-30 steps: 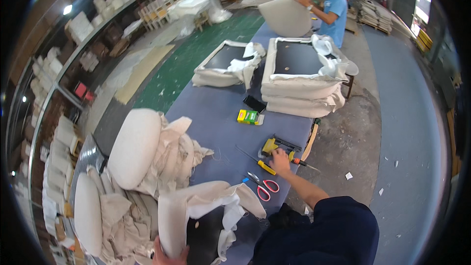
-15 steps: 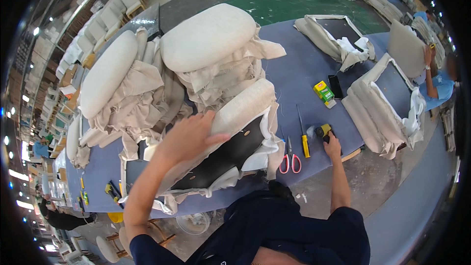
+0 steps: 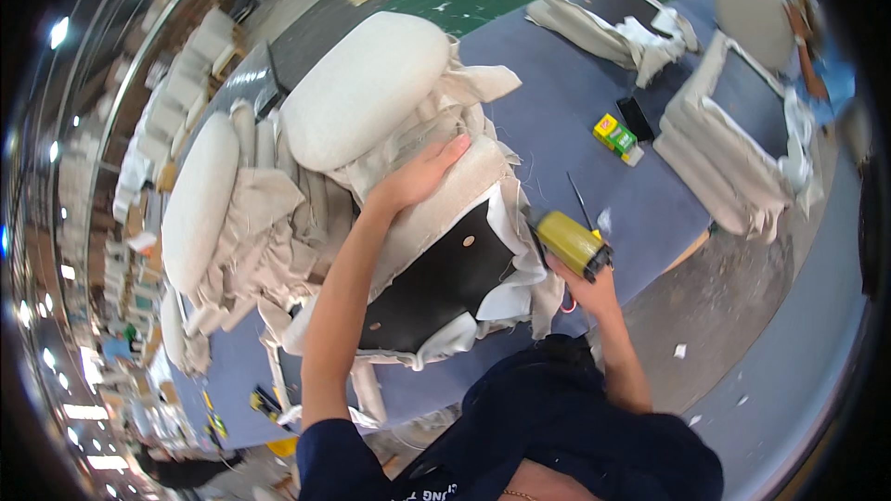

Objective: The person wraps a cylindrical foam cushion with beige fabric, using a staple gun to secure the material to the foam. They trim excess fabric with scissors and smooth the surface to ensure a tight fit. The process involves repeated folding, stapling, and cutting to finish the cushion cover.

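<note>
Now my left hand (image 3: 422, 176) lies flat, fingers spread, on the soft beige fabric-wrapped seat cushion (image 3: 445, 241); beside its black underside, my right hand (image 3: 587, 286) clamps the heavy yellow staple gun (image 3: 571, 243).

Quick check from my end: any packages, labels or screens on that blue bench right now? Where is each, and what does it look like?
Small box: on the blue table, beyond the right hand; rectangular, yellow and green, one end pale.
Dark flat slab: beside that box, black and rectangular; whether it is a screen cannot be told.
No other packages, signs or lit screens show clearly.
</note>
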